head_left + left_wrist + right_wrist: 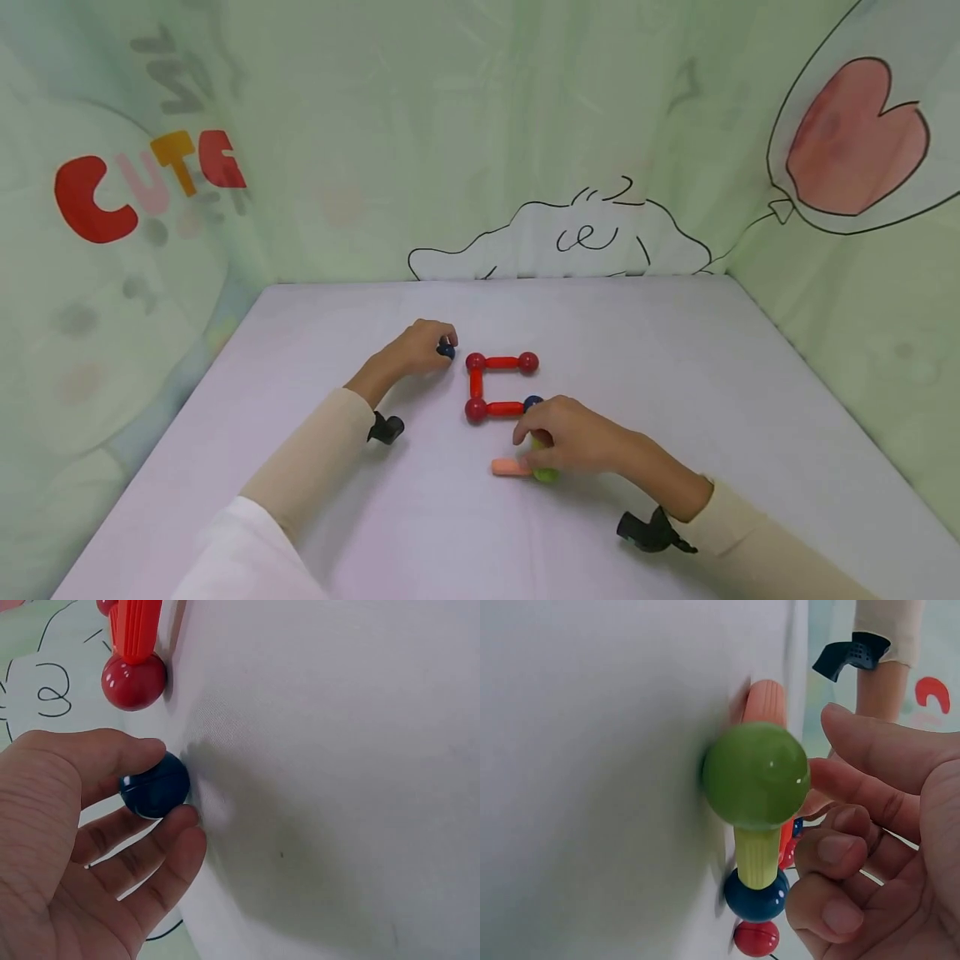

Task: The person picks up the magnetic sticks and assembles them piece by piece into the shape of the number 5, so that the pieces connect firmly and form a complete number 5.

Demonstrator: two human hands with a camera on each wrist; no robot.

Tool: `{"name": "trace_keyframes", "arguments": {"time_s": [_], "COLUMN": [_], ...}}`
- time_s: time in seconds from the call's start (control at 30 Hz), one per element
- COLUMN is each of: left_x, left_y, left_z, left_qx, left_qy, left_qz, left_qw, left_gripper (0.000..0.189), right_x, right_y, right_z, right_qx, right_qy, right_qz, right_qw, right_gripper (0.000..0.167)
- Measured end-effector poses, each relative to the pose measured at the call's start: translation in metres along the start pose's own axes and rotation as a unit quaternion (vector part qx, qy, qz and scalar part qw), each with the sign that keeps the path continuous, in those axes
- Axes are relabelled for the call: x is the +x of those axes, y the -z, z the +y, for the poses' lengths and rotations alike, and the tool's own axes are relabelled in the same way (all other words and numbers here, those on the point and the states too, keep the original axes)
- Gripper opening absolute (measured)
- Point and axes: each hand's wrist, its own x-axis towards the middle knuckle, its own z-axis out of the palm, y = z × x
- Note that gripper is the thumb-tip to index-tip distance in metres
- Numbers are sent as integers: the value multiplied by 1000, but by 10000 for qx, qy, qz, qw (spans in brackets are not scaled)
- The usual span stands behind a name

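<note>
Magnetic-style rods and balls lie on the table. My left hand [425, 346] pinches a dark blue ball [155, 786] between thumb and fingertips, left of a red ball [476, 362]. In the head view, red rods [476, 384] and red balls form a three-sided frame, with another blue ball [532, 402] at its near right corner. My right hand [573, 435] is over a green ball [756, 775], thumb apart from it and fingers loosely bent; one finger is close to it. A yellow-green rod [757, 857] links green and blue balls; a salmon rod [511, 467] extends left from the green ball.
The white table [637, 325] is bordered by pale green curtains [360, 150] at the back and sides. Each forearm wears a black wrist camera [649, 531]. Printed letters and a heart balloon [847, 137] decorate the curtains.
</note>
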Motion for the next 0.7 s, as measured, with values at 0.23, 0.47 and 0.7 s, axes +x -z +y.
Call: {"name": "trace_keyframes", "arguments": {"time_s": [0.23, 0.47, 0.7], "left_x": [-16, -34, -54], "left_y": [-1, -4, -4], "left_z": [2, 11, 22], "left_qx": [66, 75, 48], "left_qy": [-138, -438, -701], "left_qz": [-473, -864, -1166], "left_qw": [9988, 9953, 9907], "left_gripper": [28, 24, 21], "right_x": [-1, -4, -4], "right_y": [-9, -13, -15], "right_z": [-6, -9, -5], "right_qx": [-111, -247, -375], "right_qy": [-9, 194, 204], "right_qz": [-60, -101, 23], "right_qw": [9999, 9995, 9991], "right_gripper": [32, 33, 26]}}
